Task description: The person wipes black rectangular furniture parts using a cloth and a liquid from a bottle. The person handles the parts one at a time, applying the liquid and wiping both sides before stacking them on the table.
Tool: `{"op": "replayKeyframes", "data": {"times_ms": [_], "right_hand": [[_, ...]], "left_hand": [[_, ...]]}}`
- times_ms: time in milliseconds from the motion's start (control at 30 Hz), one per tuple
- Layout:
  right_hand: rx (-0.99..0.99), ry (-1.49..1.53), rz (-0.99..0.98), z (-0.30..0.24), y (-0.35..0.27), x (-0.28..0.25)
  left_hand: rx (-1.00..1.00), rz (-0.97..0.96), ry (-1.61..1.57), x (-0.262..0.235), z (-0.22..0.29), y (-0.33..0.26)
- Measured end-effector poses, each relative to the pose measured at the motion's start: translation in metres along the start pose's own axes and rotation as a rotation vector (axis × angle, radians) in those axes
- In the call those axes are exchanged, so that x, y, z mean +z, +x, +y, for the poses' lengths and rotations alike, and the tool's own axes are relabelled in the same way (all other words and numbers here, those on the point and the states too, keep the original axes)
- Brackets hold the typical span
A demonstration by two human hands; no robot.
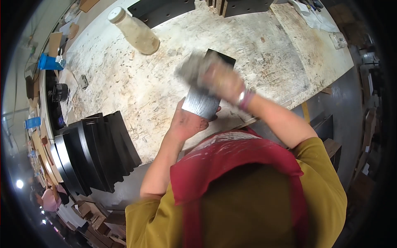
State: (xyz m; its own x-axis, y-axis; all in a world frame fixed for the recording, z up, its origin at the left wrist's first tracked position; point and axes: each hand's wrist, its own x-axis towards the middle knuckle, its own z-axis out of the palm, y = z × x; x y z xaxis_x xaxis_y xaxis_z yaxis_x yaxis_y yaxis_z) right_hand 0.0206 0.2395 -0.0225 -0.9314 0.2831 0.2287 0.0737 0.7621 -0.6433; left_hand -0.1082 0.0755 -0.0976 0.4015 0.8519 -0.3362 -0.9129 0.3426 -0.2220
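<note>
A flat black panel (201,103) extends away from me over the worktable, its near part shiny with a wet-looking sheen. My left hand (189,123) grips the panel's near end, with fingers curled around underneath and the tips showing at its right edge. Pressed over the panel's middle is my right hand (224,84), smeared by motion. It is closed on a grey rag (192,69), also blurred, which hides part of the panel. The panel's far corner shows dark and dry beyond the rag.
A capped, cloudy plastic bottle (135,32) stands on the stained white worktable (264,49) at the far left. Several black panels (97,151) stand in a row at the near left. More drilled black panels (163,11) lie along the far edge. A blue container (50,62) sits left.
</note>
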Motion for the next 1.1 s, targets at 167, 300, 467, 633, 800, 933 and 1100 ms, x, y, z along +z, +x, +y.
{"op": "replayKeyframes", "data": {"times_ms": [167,300,467,633,800,933,1100], "right_hand": [[0.505,-0.266,0.258,0.086,0.001,-0.042],[-0.191,-0.322,0.081,0.021,-0.004,0.011],[0.199,-0.437,0.368,0.125,-0.040,-0.013],[0.000,-0.370,0.309,0.068,-0.033,-0.029],[0.216,0.083,0.211,0.078,-0.055,-0.004],[0.394,0.155,0.334,0.159,-0.097,-0.011],[0.465,0.324,0.384,0.216,-0.137,0.002]], "left_hand": [[0.029,-0.133,0.057,0.007,-0.019,-0.006],[0.120,0.127,0.177,0.022,-0.021,-0.008],[0.067,-0.050,0.203,-0.007,-0.019,-0.009],[0.194,-0.042,0.213,-0.010,-0.023,-0.023],[0.500,0.527,0.703,-0.015,-0.042,-0.012],[0.761,0.733,0.837,0.065,-0.073,-0.094],[1.558,0.947,0.844,0.122,-0.100,-0.226]]}}
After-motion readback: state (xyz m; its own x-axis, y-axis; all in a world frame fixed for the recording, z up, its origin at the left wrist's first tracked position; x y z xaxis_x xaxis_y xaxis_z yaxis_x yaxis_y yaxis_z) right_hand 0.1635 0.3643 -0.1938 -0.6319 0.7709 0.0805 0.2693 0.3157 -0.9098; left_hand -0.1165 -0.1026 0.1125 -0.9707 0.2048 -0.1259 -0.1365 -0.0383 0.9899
